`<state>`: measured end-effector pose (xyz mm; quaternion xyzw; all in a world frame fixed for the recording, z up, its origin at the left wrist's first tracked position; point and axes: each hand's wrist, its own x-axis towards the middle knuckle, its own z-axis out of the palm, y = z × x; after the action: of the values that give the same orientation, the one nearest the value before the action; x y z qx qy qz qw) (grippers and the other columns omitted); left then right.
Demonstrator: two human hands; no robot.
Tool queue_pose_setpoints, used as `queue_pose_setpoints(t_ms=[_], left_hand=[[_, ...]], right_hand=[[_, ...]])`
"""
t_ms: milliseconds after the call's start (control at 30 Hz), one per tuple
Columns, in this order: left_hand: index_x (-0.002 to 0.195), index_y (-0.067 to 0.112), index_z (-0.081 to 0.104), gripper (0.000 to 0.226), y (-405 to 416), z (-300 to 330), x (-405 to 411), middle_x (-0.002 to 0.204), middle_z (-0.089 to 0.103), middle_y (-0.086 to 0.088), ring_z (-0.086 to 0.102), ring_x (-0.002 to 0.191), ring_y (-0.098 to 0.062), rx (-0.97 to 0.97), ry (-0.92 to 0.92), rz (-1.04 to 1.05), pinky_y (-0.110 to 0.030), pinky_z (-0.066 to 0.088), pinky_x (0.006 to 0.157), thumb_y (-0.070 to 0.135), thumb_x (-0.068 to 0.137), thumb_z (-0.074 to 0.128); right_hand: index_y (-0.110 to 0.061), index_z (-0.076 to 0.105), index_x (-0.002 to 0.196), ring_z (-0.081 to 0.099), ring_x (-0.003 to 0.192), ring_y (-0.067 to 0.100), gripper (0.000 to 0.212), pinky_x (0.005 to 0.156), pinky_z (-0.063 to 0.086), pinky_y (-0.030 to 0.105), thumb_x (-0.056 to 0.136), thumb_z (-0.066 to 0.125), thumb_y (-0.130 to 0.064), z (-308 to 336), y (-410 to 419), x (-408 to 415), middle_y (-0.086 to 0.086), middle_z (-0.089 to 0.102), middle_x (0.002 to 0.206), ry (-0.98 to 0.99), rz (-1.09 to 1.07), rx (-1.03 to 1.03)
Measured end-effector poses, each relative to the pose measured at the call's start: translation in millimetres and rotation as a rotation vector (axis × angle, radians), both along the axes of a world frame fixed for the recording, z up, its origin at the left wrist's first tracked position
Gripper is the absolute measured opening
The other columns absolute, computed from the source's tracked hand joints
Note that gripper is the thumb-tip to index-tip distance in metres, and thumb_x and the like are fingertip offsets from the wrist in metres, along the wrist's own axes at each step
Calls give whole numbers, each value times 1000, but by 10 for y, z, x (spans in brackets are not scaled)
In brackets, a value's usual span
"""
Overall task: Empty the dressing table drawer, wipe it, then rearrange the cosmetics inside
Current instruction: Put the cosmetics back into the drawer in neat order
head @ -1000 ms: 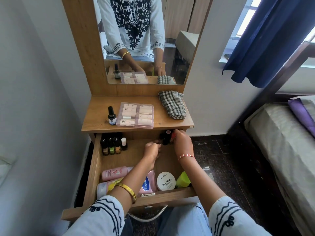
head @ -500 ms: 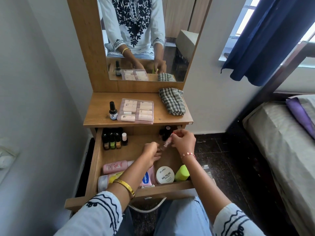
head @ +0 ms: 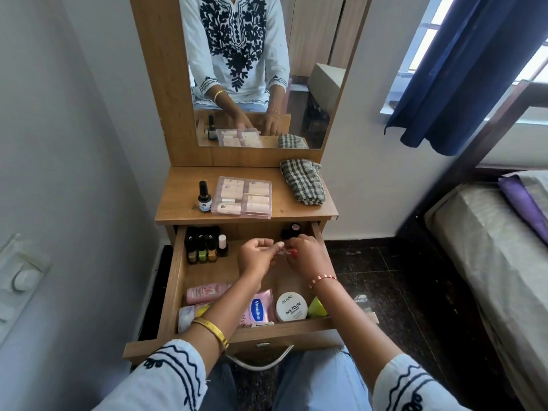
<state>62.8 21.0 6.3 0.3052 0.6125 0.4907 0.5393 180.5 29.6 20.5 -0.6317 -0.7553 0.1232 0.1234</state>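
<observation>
The wooden drawer (head: 173, 280) stands pulled out under the dressing table top. Above its middle, my left hand (head: 256, 258) and my right hand (head: 307, 256) meet and both pinch a small pink and red nail polish bottle (head: 286, 253). Several nail polish bottles (head: 204, 246) stand in the back left corner, and dark bottles (head: 292, 229) in the back right. Along the front lie a pink tube (head: 206, 292), a Vaseline pouch (head: 259, 310), a white nail polish remover tub (head: 292, 307) and a green item (head: 317, 308).
On the table top (head: 178, 203) are a dark dropper bottle (head: 204, 200), a clear box of pale tubes (head: 243, 197) and a checked cloth (head: 302, 185). A mirror (head: 317, 84) rises behind. A bed (head: 489, 247) stands at the right, a wall at the left.
My right hand came forward from the back right bottles with a small bottle. My left hand rose to meet it, and both now hold the bottle over the drawer's middle.
</observation>
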Motion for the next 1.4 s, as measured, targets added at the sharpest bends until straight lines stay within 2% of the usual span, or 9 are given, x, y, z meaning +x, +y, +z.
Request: queue_pose_setpoints(t_ms=[133,233,367,533,633,800,1000,1300,1400], left_hand=[[95,6,63,21,20,-16,70,84,68,-8,65,72,-13,38,-13,-10,-24,55,65,22,82,66],[99,3,64,25,98,-81,132,93,68,-12,62,82,-18,10,79,-11,-35,51,82,24,91,53],[114,2,60,27,207,-217,177,114,63,-18,58,103,-29,-95,156,-39,-34,44,90,14,94,46],[124,4,53,33,310,-358,173,125,57,-18,51,118,-33,-165,149,-96,-35,39,99,10,93,45],[124,5,52,33,379,-372,197,126,56,-19,52,115,-33,-158,66,-111,-34,42,88,5,93,42],[125,7,51,35,452,-406,204,100,57,-11,48,72,-14,-173,-19,-114,-23,32,57,3,92,40],[124,7,50,35,506,-472,215,74,52,-1,45,72,-15,-198,-129,-116,-24,31,59,-1,92,39],[126,7,48,38,518,-484,253,97,57,-8,50,90,-20,-181,-204,-117,-28,37,74,-4,92,36],[126,6,48,38,523,-478,283,85,56,-5,46,74,-14,-170,-193,-119,-26,33,65,-4,92,36]], right_hand=[[-8,65,96,60,87,23,15,71,41,24,86,60,-17,-49,15,17,10,65,95,219,-156,-31],[-5,64,85,62,77,25,20,65,45,28,85,62,-25,-86,40,41,12,67,83,365,-351,-50],[-1,60,85,61,81,30,20,63,38,26,87,56,-20,-94,146,15,17,66,87,411,-469,-67],[0,60,87,61,84,32,27,66,43,31,92,50,-25,-100,250,-4,20,64,91,402,-497,-95],[-2,62,91,61,87,32,24,68,44,31,91,51,-23,-136,311,-24,18,65,95,362,-503,-140],[-3,64,101,61,96,30,22,70,40,26,91,53,-19,-228,363,-87,17,66,102,381,-526,-186],[-2,62,101,59,98,30,21,73,40,26,90,54,-19,-266,387,-122,18,65,104,434,-553,-184],[-1,52,107,60,99,32,27,75,43,30,90,55,-21,-269,396,-110,18,64,106,479,-543,-182],[-1,47,112,58,101,33,29,73,39,27,90,53,-17,-245,386,-104,19,62,107,505,-548,-153]])
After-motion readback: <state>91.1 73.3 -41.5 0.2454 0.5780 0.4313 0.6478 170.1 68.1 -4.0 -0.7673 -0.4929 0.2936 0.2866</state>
